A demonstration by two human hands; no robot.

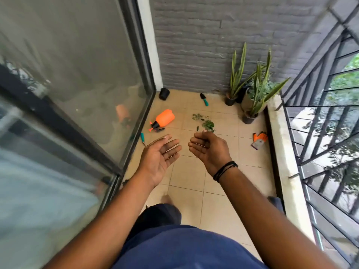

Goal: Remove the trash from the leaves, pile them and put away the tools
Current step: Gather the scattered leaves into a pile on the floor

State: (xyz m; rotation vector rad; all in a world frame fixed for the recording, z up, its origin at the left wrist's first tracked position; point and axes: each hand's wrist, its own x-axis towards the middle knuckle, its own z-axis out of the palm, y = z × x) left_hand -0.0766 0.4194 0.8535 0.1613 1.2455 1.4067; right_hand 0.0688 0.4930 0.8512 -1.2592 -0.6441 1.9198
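Observation:
Green leaves (206, 122) lie scattered on the beige tiled floor (194, 183) of a narrow balcony, just beyond my hands. My left hand (162, 155) hovers palm-up with straight fingers and holds nothing. My right hand (208, 147) is beside it, fingers loosely curled, with nothing visible in it. An orange spray bottle (164, 119) lies on its side at the left. A black trowel with a teal handle (204, 99) lies near the back wall. A teal-handled tool (143, 137) rests along the glass door. Orange-and-grey gloves (259, 139) lie at the right.
Snake plants in black pots (250, 105) stand in the back right corner. A black pot (164, 93) sits in the back left corner. A glass sliding door (77, 84) bounds the left, a low ledge (281, 152) and metal grille the right.

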